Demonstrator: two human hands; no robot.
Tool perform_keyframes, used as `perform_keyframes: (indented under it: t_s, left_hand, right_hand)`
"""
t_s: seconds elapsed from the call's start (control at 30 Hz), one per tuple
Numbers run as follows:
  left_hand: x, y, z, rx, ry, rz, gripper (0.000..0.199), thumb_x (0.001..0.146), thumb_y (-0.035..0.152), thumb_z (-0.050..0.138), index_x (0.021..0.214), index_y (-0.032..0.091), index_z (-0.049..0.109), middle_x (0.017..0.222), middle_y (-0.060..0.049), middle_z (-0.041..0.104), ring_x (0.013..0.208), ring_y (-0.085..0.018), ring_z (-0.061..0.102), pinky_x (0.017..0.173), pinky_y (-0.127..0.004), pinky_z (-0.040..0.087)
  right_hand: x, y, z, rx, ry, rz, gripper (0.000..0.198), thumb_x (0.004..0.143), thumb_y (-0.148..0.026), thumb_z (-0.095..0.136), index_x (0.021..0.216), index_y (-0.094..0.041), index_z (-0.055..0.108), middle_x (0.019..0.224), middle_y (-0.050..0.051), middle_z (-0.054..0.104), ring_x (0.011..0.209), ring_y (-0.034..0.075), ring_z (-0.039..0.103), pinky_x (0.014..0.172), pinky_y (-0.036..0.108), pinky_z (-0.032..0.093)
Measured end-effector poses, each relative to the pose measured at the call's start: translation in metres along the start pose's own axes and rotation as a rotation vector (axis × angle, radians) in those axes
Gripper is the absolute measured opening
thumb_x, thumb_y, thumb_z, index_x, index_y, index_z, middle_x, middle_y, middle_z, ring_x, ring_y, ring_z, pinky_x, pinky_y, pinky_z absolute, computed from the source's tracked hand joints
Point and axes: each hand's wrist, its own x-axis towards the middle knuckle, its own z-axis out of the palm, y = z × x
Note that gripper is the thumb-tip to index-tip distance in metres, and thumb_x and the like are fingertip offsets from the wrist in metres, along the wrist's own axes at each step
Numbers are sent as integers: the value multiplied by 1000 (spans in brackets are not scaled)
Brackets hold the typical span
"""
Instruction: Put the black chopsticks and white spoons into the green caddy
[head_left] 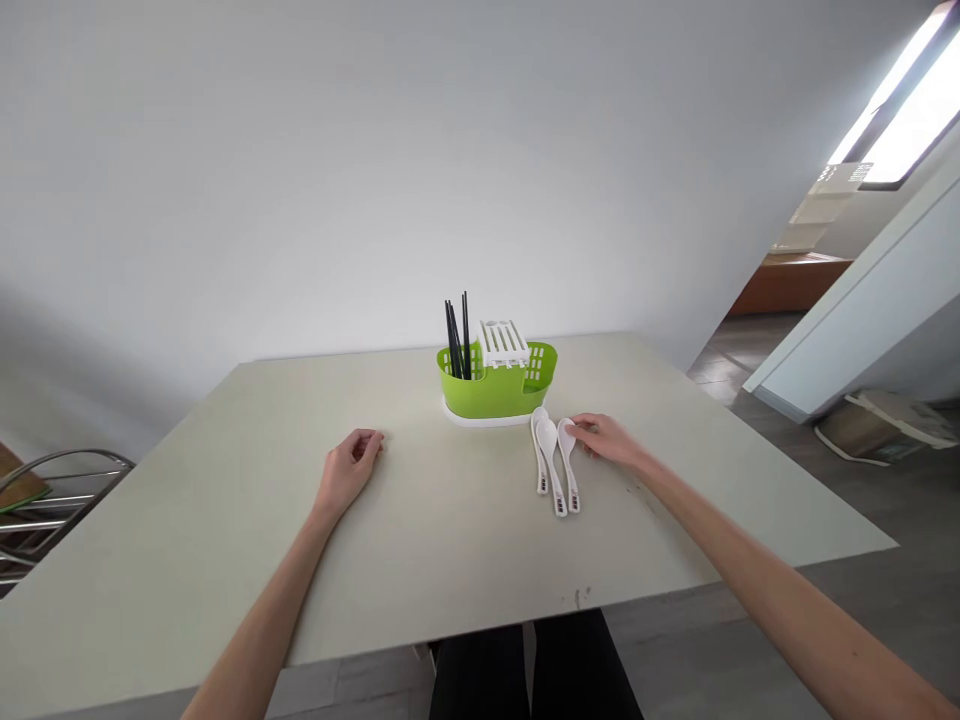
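Observation:
A green cutlery holder with a white base and white insert stands at the far middle of the table; black chopsticks stick up from its left side. Three white spoons lie side by side just in front of it, bowls toward the holder. My right hand rests on the table with its fingertips touching the bowl of the rightmost spoon. My left hand lies loosely curled on the table to the left, holding nothing.
A metal chair frame stands off the table's left edge. A bag or box lies on the floor at the right, by a white slanted panel. A plain white wall rises behind the table.

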Motion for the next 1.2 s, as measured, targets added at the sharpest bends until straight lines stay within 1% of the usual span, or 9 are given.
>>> perform_keyframes:
  t_s: [0.07, 0.2, 0.3, 0.4, 0.57, 0.73, 0.83, 1.0, 1.2]
  left_hand:
    - [0, 0, 0, -8, -4, -1, 45, 89, 65, 53, 96, 24, 70, 90, -5, 78, 80, -23, 68, 81, -33, 53]
    - [-1, -3, 1, -20, -9, 17, 45, 89, 65, 53, 96, 24, 71, 89, -4, 79, 80, -23, 68, 80, -33, 53]
    - [-1, -5, 2, -19, -16, 30, 44, 90, 65, 53, 95, 25, 71, 88, -4, 79, 80, -23, 68, 80, -34, 53]
    - [-2, -6, 3, -18, -15, 35, 43, 90, 63, 52, 95, 25, 70, 88, -5, 78, 80, -24, 67, 81, -34, 54]
    - [-3, -4, 4, -1, -14, 56, 40, 92, 61, 52, 93, 25, 71, 85, -4, 77, 78, -23, 67, 78, -33, 54]
    - [-4, -6, 4, -9, -5, 57, 39, 91, 60, 54, 92, 25, 71, 84, -3, 77, 78, -23, 68, 76, -32, 54]
    - [-4, -7, 4, -20, -1, 57, 39, 91, 61, 54, 92, 25, 71, 83, -3, 76, 78, -23, 69, 76, -33, 54]
    - [-4, -7, 2, -41, 0, 55, 40, 91, 61, 55, 92, 25, 71, 83, -3, 77, 78, -22, 69, 77, -33, 54]
    - [-3, -11, 2, -65, 3, 54, 40, 90, 62, 54, 91, 25, 70, 82, -3, 77, 76, -22, 69, 76, -33, 55]
  right_hand:
    - [0, -2, -1, 36, -40, -2, 47, 79, -64, 72, 90, -19, 74, 63, -2, 65, 57, 14, 57, 60, 28, 47]
    - [-10, -6, -12, 99, -87, -8, 54, 73, -72, 75, 83, -20, 73, 77, 2, 72, 69, 16, 63, 69, 32, 55]
    - [-17, -12, -27, 99, -64, -8, 57, 71, -75, 77, 82, -19, 73, 80, 4, 72, 73, 17, 64, 72, 33, 55]
    - [-21, -33, -44, 86, -18, -34, 59, 75, -77, 75, 86, -19, 72, 86, 6, 73, 77, 18, 64, 73, 33, 54]
    - [-33, -118, -56, -133, 218, -233, 48, 95, -70, 59, 91, -23, 64, 81, 3, 72, 71, 18, 64, 69, 33, 48]
    - [-22, -211, -37, -286, 617, -632, 40, 107, -59, 44, 93, -24, 57, 85, 4, 72, 79, 21, 66, 72, 34, 47]
    - [1, -246, -19, -374, 763, -724, 38, 112, -52, 35, 100, -24, 58, 96, 6, 73, 85, 23, 65, 72, 34, 45]
    - [28, -274, 19, -627, 625, -726, 36, 115, -36, 28, 108, -19, 59, 106, 10, 72, 81, 23, 64, 70, 32, 39]
    - [33, -271, 71, -934, 345, -801, 40, 114, -25, 20, 117, -14, 58, 110, 15, 71, 96, 27, 66, 68, 30, 38]
